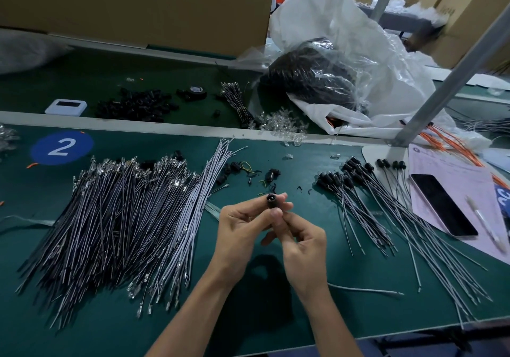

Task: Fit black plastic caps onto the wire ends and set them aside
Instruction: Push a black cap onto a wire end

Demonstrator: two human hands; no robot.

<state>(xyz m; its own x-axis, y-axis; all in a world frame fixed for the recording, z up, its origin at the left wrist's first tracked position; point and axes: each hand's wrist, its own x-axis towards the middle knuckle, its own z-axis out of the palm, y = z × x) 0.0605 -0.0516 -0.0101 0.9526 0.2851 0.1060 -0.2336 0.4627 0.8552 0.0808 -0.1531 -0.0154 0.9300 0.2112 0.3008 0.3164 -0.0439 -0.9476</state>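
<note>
I hold the black cap (271, 201) above the table (82, 315), its open mouth turned up to me; my left hand (242, 228) pinches it narrowly between thumb and fingertips; my right hand (302, 246) is curled close on its lower end, where the wire is hidden from me. To do it well, I think, I should keep wire and cap in one straight line and push evenly until it seats; then it goes right, beside the capped wires (367, 199).
</note>
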